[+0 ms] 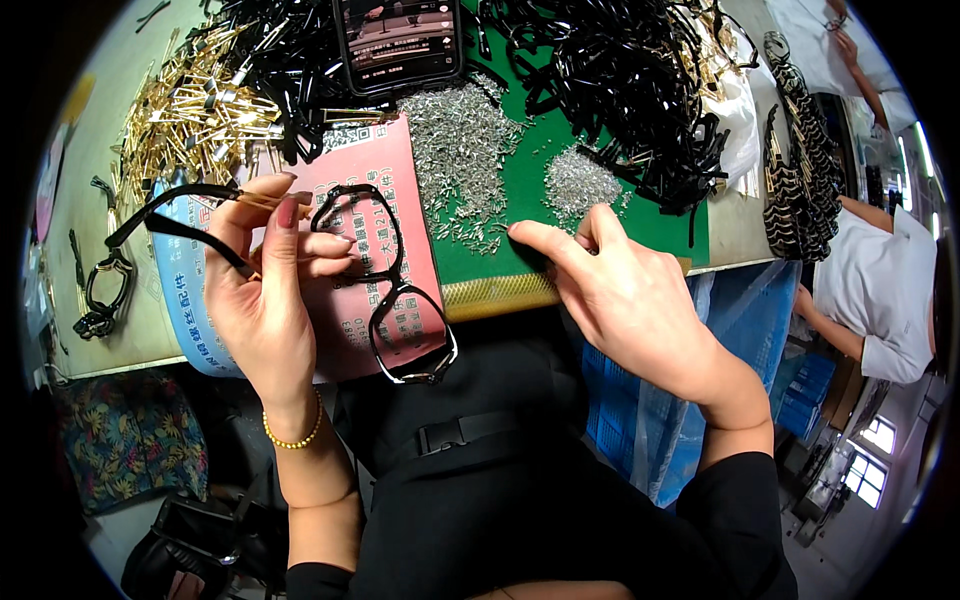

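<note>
In my left hand (pixel 268 310) is a black eyeglass frame (pixel 395 278), its two lens rims hanging over a pink and blue printed sheet (pixel 335 205). My fingers and thumb are closed around its temple side, and a dark temple (pixel 185 195) sticks out to the left. Thin gold-coloured strips show at my fingertips. My right hand (pixel 635 305) stretches one finger onto the near edge of a heap of tiny silver screw-like pieces (pixel 455 150); its other fingers are bent and partly hidden. Beside it lies a smaller heap of clear-silver bits (pixel 582 183) on the green mat (pixel 520 275).
Gold-coloured temple parts (pixel 200 115) and black temples (pixel 620 80) are piled along the back. A phone (pixel 400 45) lies between them. Another frame (pixel 107 290) rests at left, striped temples (pixel 795 160) at right. Below stands a blue crate (pixel 610 400); people in white (pixel 880 290) are beyond.
</note>
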`<state>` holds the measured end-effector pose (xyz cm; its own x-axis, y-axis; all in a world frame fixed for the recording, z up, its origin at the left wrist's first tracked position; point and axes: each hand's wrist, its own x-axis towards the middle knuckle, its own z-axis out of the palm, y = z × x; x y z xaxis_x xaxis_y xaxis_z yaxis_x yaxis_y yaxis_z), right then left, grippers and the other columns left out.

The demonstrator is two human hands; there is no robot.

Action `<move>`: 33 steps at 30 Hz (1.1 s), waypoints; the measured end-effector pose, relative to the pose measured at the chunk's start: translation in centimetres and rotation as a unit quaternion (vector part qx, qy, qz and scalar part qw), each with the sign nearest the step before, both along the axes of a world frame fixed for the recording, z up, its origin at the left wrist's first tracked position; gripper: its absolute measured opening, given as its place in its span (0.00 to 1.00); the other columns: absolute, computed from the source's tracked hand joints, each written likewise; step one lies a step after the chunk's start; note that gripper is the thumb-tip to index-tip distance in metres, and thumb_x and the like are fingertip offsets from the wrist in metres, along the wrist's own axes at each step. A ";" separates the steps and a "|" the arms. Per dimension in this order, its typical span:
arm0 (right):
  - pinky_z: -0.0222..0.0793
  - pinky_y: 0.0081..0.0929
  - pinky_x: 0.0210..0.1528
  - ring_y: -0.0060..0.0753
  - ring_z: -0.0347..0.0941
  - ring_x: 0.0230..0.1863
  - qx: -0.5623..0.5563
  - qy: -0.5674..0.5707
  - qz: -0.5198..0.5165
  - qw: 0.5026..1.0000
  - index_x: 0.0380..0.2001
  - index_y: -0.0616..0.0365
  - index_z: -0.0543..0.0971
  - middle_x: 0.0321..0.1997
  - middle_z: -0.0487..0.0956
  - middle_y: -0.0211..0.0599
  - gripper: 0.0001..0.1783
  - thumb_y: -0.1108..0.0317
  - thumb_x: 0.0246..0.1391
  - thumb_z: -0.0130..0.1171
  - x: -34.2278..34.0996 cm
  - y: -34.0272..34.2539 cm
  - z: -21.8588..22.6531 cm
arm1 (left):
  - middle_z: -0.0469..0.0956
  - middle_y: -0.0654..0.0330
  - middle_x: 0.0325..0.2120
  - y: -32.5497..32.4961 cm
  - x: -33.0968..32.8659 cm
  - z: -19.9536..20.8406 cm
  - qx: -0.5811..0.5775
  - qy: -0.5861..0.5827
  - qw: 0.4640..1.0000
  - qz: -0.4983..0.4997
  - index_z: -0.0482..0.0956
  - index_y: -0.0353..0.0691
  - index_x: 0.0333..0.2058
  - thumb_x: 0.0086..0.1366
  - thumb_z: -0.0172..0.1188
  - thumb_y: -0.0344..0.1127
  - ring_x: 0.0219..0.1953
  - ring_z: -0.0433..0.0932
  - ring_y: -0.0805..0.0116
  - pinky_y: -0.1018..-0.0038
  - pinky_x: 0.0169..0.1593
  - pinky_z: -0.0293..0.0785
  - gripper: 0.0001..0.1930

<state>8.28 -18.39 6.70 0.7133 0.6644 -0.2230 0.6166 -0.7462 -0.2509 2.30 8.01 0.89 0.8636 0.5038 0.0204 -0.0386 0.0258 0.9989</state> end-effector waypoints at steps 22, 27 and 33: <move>0.72 0.38 0.23 0.43 0.79 0.28 0.040 0.056 0.148 0.987 0.64 0.40 0.74 0.38 0.73 0.47 0.33 0.72 0.52 0.58 0.9 3.3 0.3 | 0.82 0.56 0.40 -0.7 -0.7 0.1 0.014 0.068 0.979 -0.193 0.72 0.34 0.47 0.75 0.54 0.27 0.31 0.82 0.77 0.84 0.30 0.80 0.05; 0.74 0.37 0.24 0.43 0.78 0.27 0.044 0.044 0.159 0.985 0.62 0.40 0.76 0.39 0.74 0.47 0.32 0.72 0.51 0.58 1.0 3.5 0.0 | 0.84 0.61 0.36 -0.9 -0.5 0.4 0.089 0.074 0.971 -0.209 0.78 0.34 0.44 0.71 0.56 0.22 0.28 0.81 0.78 0.81 0.29 0.79 0.06; 0.74 0.37 0.23 0.43 0.78 0.26 0.041 0.048 0.158 0.985 0.62 0.39 0.76 0.39 0.74 0.47 0.33 0.71 0.51 0.59 1.1 3.5 -0.2 | 0.83 0.59 0.34 -1.2 -0.7 0.3 0.105 0.080 0.971 -0.199 0.79 0.35 0.45 0.66 0.60 0.21 0.28 0.83 0.72 0.77 0.30 0.80 0.10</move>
<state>9.34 -14.91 6.51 0.4457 0.8688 -0.2156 0.7853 -0.4951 -0.3717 1.64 6.84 1.18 0.9897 0.1278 -0.0647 0.0894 -0.1984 0.9760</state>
